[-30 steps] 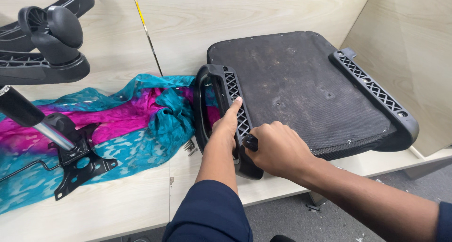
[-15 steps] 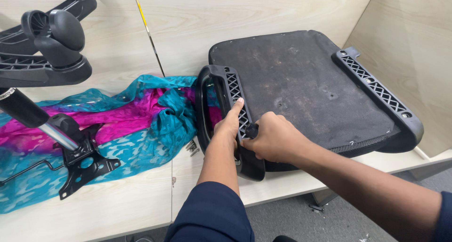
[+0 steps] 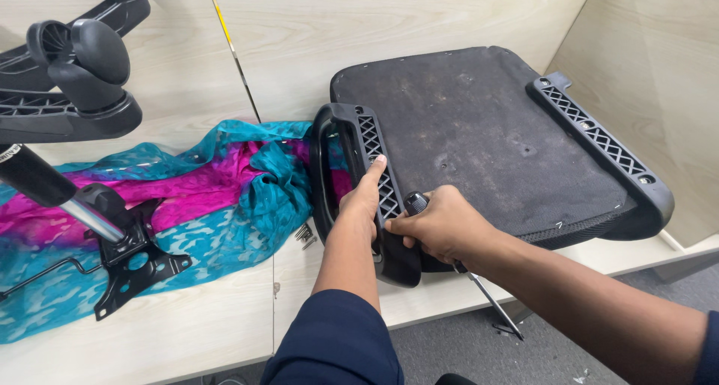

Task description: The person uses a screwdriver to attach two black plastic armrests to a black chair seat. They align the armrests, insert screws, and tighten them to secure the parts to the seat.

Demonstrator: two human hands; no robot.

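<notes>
Directly beneath the left hand [image 3: 365, 198], laid flat, the armrest [image 3: 352, 183] ran away lengthwise; a screwdriver [image 3: 457, 261] was gripped by the closed right hand [image 3: 442, 224] alongside.

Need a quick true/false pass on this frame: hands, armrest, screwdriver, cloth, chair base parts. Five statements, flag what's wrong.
1. The left hand rests on the black plastic lattice armrest at the near side of the upturned dark fabric seat pad. True.
2. The right hand is empty. False: it grips a black-handled screwdriver whose metal shaft points down past the table edge.
3. The teal and magenta patterned cloth lies on the pale wooden table. True.
4. The seat pad has only one armrest. False: a second black lattice armrest sits on its far side.
5. The small loose screws lie on top of the seat pad. False: they lie beside the cloth's edge.
</notes>
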